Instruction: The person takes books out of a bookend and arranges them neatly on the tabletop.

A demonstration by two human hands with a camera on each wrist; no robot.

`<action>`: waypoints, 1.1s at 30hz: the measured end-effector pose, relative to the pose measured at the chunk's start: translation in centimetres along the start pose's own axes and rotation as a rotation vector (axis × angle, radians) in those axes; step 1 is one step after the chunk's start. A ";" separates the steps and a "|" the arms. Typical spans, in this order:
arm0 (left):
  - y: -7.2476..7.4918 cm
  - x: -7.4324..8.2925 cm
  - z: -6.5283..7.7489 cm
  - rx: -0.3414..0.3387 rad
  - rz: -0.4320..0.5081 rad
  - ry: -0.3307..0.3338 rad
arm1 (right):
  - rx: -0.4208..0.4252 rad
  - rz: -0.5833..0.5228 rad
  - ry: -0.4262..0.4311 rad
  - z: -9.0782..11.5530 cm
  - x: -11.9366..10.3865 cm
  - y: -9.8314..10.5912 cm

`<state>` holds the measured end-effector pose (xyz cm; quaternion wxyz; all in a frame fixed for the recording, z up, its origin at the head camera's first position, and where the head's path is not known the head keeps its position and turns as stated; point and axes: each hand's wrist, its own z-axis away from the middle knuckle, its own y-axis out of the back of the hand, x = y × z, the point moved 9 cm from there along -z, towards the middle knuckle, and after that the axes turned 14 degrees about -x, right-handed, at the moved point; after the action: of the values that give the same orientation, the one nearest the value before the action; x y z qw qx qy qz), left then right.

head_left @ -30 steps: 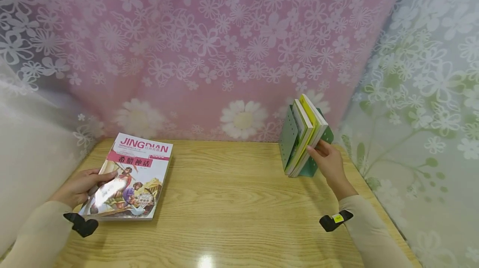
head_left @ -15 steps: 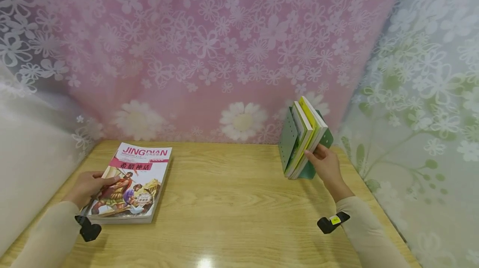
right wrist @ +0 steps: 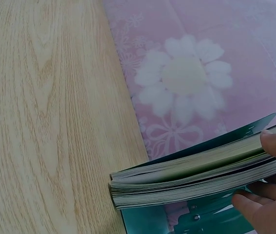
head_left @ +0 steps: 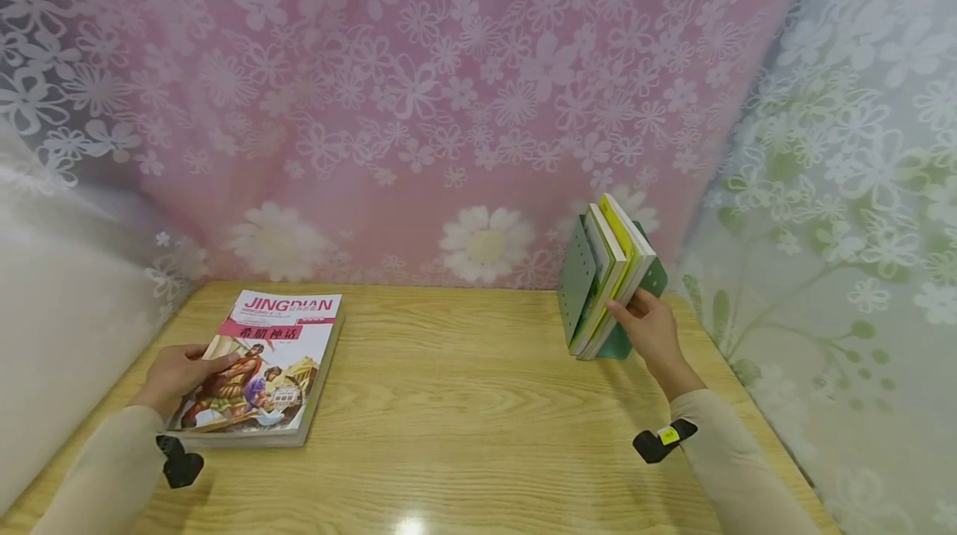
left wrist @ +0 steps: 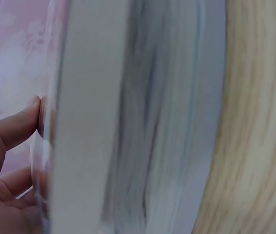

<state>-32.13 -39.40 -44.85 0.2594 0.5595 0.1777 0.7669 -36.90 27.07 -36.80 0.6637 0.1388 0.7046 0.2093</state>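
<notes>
At the left of the table, in the head view, my left hand (head_left: 178, 375) holds a thick paperback book (head_left: 262, 390) by its left side. Its thumb lies on the glossy picture cover, which bears pink "JINGDIAN" lettering. The left wrist view faces the page edges (left wrist: 89, 117) close up, with the hand (left wrist: 11, 170) at the far side. My right hand (head_left: 650, 336) grips several upright, leaning books (head_left: 624, 273) in a green bookend (head_left: 576, 286). In the right wrist view, the thumb lies over the page blocks (right wrist: 196, 192), with the fingers beneath.
The wood-grain table (head_left: 449, 402) extends between the two hands. A pink flowered curtain (head_left: 374, 144) hangs along its back edge. A pale flowered sheet (head_left: 845, 269) borders the right side, and a white one (head_left: 60, 294) the left.
The paperback in my left hand has come down and lies flatter, and the hand has shifted slightly right. My right hand stays on the upright books with barely any movement.
</notes>
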 end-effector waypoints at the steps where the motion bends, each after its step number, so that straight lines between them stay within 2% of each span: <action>1: 0.0 0.1 0.0 0.008 -0.021 -0.009 | 0.002 0.004 -0.001 -0.1 0.0 0.0; 5: -0.1 0.2 -0.1 0.008 -0.050 -0.022 | 0.003 -0.005 -0.010 -0.4 0.2 0.0; 12: -0.2 -0.6 0.0 -0.004 -0.030 0.019 | 0.006 -0.013 -0.013 -0.6 0.4 -0.1; 20: -0.3 -0.2 0.2 0.034 -0.065 -0.009 | 0.047 0.059 -0.023 -0.7 0.4 0.1; 25: -0.4 -0.1 0.2 0.031 -0.067 -0.004 | 0.100 0.147 -0.017 -0.2 0.2 0.5; 29: -0.2 -0.2 0.2 0.027 -0.070 -0.025 | 0.116 0.197 0.001 0.5 -0.1 0.5; 33: 0.1 -0.6 0.2 0.004 -0.020 -0.030 | 0.116 0.200 0.006 1.0 -0.3 0.3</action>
<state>-31.79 -39.80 -45.18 0.2685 0.5698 0.1810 0.7553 -35.95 27.33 -36.41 0.6283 0.2459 0.7001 0.2339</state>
